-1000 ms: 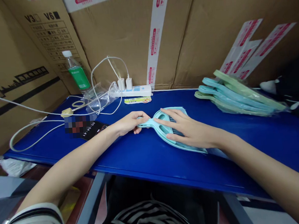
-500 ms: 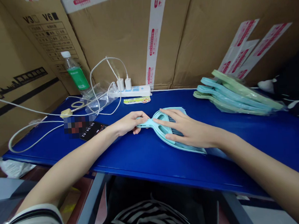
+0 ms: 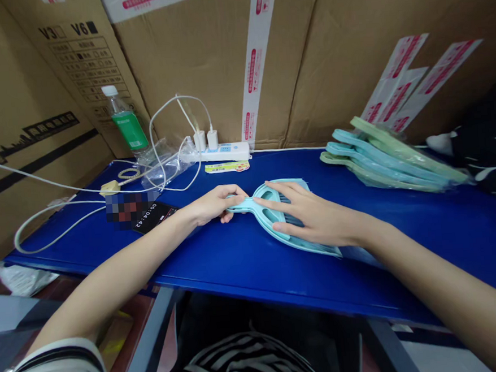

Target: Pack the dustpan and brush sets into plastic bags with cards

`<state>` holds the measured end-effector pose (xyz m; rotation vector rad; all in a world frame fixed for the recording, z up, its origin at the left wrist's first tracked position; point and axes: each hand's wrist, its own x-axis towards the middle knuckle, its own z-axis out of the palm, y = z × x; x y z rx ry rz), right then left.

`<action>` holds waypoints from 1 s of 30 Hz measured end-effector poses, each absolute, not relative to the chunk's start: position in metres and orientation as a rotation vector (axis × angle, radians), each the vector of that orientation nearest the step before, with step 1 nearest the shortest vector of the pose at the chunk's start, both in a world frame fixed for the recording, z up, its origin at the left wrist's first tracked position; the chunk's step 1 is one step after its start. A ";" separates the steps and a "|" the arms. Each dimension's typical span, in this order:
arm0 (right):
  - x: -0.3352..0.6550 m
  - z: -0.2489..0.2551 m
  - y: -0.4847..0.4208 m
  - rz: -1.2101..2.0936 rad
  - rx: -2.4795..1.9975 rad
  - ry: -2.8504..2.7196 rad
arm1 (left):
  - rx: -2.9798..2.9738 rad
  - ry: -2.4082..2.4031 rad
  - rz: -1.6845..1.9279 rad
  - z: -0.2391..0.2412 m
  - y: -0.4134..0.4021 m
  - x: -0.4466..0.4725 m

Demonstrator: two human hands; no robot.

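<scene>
A light blue plastic scoop (image 3: 267,208) with slotted openings lies flat on the blue table (image 3: 244,254). My left hand (image 3: 213,204) pinches the end of its handle between thumb and fingers. My right hand (image 3: 313,216) lies flat on the scoop's wide part, fingers stretched out and pressing down. Part of the scoop is hidden under my right palm.
A stack of blue and green scoops (image 3: 386,156) in clear wrap lies at the back right. A power strip (image 3: 224,151) with chargers and white cables, a green-labelled bottle (image 3: 127,126), a phone (image 3: 154,216) showing a timer and a small label (image 3: 227,166) sit at the back left. Cardboard boxes (image 3: 327,50) wall the table.
</scene>
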<state>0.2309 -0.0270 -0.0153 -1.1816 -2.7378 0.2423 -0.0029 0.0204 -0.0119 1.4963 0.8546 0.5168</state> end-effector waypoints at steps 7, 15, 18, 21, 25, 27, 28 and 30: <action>0.228 -0.016 -0.029 0.245 -1.245 -2.743 | 1.555 0.924 0.533 -0.010 0.018 -0.001; 0.235 -0.018 -0.024 0.236 -1.202 -2.734 | 1.625 0.956 0.502 -0.006 0.014 0.000; 0.241 -0.021 -0.019 0.173 -1.208 -2.706 | 1.690 0.994 0.466 -0.005 0.015 -0.001; 0.248 -0.026 -0.015 0.114 -1.210 -2.684 | 1.807 1.051 0.419 -0.002 0.017 -0.004; 0.252 -0.028 -0.012 0.089 -1.169 -2.686 | 2.076 1.095 0.394 0.001 0.019 -0.010; 0.252 -0.027 -0.012 0.091 -1.139 -2.693 | 2.209 1.112 0.385 0.002 0.020 -0.013; 0.251 -0.026 -0.012 0.089 -1.122 -2.694 | 2.258 1.124 0.376 0.002 0.020 -0.014; 0.251 -0.023 -0.012 0.070 -1.087 -2.692 | 2.321 1.165 0.347 0.002 0.020 -0.015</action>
